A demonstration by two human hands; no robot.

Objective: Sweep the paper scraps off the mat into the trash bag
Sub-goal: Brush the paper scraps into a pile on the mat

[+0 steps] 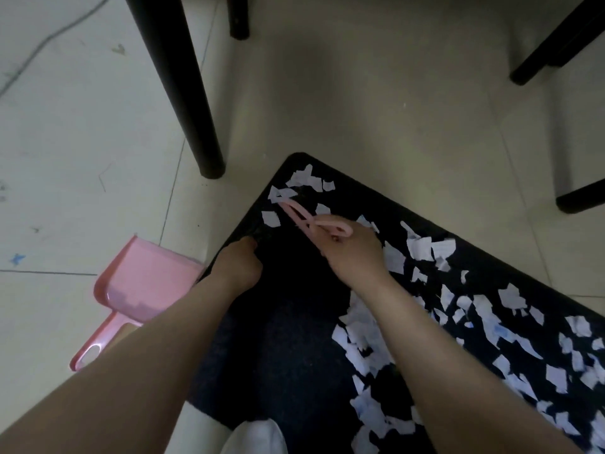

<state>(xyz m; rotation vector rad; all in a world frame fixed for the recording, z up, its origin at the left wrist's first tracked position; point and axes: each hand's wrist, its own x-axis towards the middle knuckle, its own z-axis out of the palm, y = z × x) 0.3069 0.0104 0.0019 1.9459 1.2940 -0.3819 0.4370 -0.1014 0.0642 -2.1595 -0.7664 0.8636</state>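
A black mat [294,322] lies on the tiled floor, strewn with several white paper scraps [484,316], mostly on its right half and a few near its far corner [302,180]. My right hand [355,252] is shut on a pink hand brush [306,219], whose head points toward the far-corner scraps. My left hand [239,263] rests with curled fingers on the mat's left edge. A pink dustpan [144,286] lies on the floor just left of the mat. No trash bag is in view.
A black table leg [183,93] stands on the floor just beyond the mat's far corner. More dark furniture legs [556,44] sit at the upper right. A white shoe or cloth [258,437] shows at the bottom edge.
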